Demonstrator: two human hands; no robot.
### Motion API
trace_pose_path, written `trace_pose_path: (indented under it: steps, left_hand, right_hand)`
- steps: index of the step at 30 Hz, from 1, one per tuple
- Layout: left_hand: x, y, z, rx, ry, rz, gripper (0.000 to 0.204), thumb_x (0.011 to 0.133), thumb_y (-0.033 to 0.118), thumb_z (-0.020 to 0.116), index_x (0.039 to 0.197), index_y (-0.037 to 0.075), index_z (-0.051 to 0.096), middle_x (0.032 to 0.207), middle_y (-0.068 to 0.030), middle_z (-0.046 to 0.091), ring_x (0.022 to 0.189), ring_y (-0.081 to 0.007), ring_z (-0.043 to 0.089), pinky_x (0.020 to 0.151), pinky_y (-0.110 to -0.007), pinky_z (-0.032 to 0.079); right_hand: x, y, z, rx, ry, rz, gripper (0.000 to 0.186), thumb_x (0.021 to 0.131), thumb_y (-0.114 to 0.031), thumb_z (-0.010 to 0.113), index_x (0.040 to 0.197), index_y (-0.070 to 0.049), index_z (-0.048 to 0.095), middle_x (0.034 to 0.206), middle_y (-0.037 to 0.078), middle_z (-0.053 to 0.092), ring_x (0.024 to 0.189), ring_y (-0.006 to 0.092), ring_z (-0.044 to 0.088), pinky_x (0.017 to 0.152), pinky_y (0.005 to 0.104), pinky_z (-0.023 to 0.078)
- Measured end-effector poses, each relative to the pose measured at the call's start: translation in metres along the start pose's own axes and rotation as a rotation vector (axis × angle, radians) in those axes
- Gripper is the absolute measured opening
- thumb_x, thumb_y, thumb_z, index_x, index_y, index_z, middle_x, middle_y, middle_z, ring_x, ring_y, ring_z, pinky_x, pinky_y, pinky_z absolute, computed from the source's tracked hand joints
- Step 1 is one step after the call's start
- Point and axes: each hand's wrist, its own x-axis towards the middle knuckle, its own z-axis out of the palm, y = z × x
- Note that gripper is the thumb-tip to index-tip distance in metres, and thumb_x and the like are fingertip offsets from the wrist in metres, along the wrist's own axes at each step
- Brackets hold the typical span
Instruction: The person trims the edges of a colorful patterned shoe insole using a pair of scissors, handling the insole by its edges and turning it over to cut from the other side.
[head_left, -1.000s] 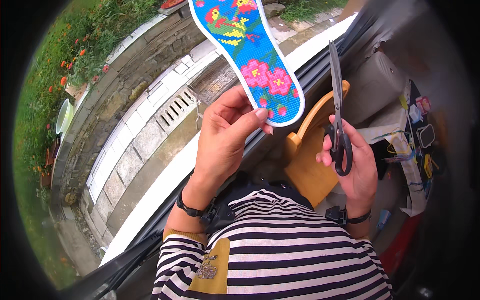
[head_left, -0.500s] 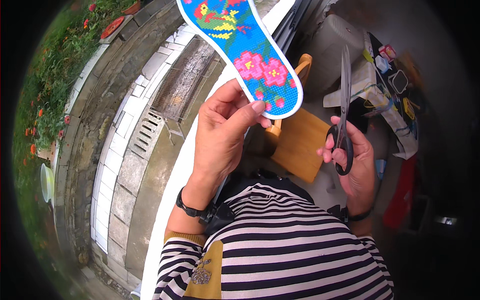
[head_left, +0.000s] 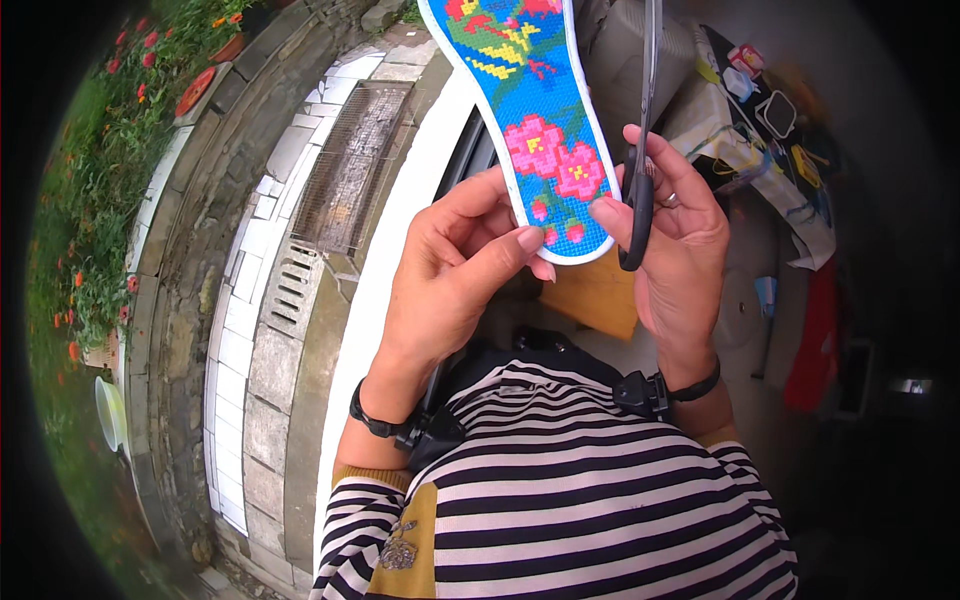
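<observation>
A blue cross-stitched insole (head_left: 550, 95) with pink flowers, a red and yellow figure and white edging is held up in front of me; its upper end runs out of view. My left hand (head_left: 440, 275) pinches its lower left edge between thumb and fingers. My right hand (head_left: 685, 235) has black-handled scissors (head_left: 651, 75) hooked on its fingers, blades pointing up and seemingly together. The right thumb touches the insole's lower right edge; the fingers behind it are partly hidden.
A wooden seat (head_left: 600, 295) is below the insole. To the right is a cloth-covered table (head_left: 705, 125) with small items, and a red object (head_left: 810, 350) lower down. A white ledge (head_left: 362, 330) runs along my left, with a wire mesh cage (head_left: 350, 170) and flowers (head_left: 150, 60) beyond.
My right hand with the scissors has moved left and up to the insole, and its thumb now touches the edge. The insole has shifted slightly right and down in my left hand.
</observation>
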Motion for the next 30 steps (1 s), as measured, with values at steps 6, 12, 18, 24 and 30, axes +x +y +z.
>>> trace_pose_path:
  steps: [6, 12, 18, 24, 30]
  left_hand:
    - [-0.01, 0.005, 0.0, 0.354, 0.121, 0.072, 0.017, 0.086, 0.002, 0.062, 0.1, -0.006, 0.061, 0.082, -0.0042, 0.062, 0.068, -0.0092, 0.058, 0.059, -0.02, 0.047]
    - [-0.009, 0.013, -0.007, 0.829, 0.159, 0.339, 0.003, 0.082, -0.001, 0.064, 0.081, -0.003, 0.065, 0.066, -0.0028, 0.057, 0.056, -0.0064, 0.053, 0.049, -0.021, 0.039]
    - [-0.009, 0.018, -0.018, 0.717, 0.099, 0.409, 0.005, 0.081, 0.0, 0.063, 0.077, -0.002, 0.062, 0.068, -0.002, 0.055, 0.056, -0.0057, 0.051, 0.049, -0.02, 0.036]
    - [-0.01, 0.016, -0.024, 0.341, 0.19, 0.261, 0.011, 0.088, 0.008, 0.059, 0.08, 0.0, 0.061, 0.075, -0.0005, 0.056, 0.061, -0.004, 0.052, 0.052, -0.016, 0.037]
    - [-0.006, 0.017, -0.015, 0.323, 0.144, 0.152, 0.012, 0.083, 0.004, 0.066, 0.09, -0.001, 0.058, 0.082, -0.0008, 0.057, 0.072, -0.0036, 0.054, 0.059, -0.016, 0.043]
  right_hand:
    - [-0.002, -0.003, 0.004, -0.105, 0.009, -0.127, 0.054, 0.074, 0.013, 0.066, 0.125, 0.006, 0.049, 0.099, 0.006, 0.059, 0.09, 0.0074, 0.057, 0.082, 0.0203, 0.049]
    - [0.003, 0.0, 0.014, -0.108, 0.027, -0.227, 0.051, 0.075, 0.012, 0.067, 0.122, 0.008, 0.048, 0.101, 0.009, 0.06, 0.091, 0.011, 0.06, 0.079, 0.0224, 0.05]
    - [0.008, 0.002, 0.017, -0.065, 0.001, -0.176, 0.05, 0.076, 0.013, 0.066, 0.122, 0.009, 0.047, 0.103, 0.01, 0.06, 0.092, 0.012, 0.06, 0.08, 0.0224, 0.05]
    - [0.012, 0.005, 0.018, -0.118, -0.018, -0.233, 0.051, 0.076, 0.013, 0.065, 0.123, 0.009, 0.047, 0.103, 0.011, 0.06, 0.092, 0.0122, 0.06, 0.081, 0.0226, 0.05]
    - [0.013, 0.007, 0.023, -0.1, -0.013, -0.217, 0.051, 0.075, 0.013, 0.066, 0.123, 0.008, 0.047, 0.104, 0.01, 0.06, 0.092, 0.0122, 0.06, 0.081, 0.0227, 0.05]
